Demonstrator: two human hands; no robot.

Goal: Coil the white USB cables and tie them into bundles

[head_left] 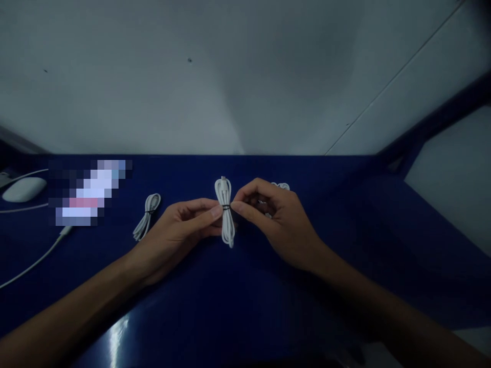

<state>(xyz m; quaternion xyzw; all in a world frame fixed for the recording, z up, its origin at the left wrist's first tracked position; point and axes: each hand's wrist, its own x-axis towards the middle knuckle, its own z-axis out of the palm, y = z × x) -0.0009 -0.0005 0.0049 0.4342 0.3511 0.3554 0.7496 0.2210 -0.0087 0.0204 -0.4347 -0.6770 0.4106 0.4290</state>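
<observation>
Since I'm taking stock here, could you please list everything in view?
Held bundle: 1, white, centre
Other bundle: 1, white, left of centre
Coil: at least 1, white, right of centre, partly hidden
Ties: 2 visible, black, around both bundles
Mouse-like object: 1, white, far left
Pixelated item: 1, mostly pale, left
Cords: 3 visible stretches, white, far left
Table: 1, blue, beneath
Wall: 1, grey, behind
Frame: 1, dark blue, right
Left hand: 1, bare, gripping the held bundle
Right hand: 1, bare, at its tie

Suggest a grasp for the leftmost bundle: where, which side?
Probably pinch the leftmost bundle across its waist at the dark tie, coming from above and the left: it lies slanted on the table, cinched narrow there, loops spreading at both ends, and the left grip crowds its right side.
</observation>
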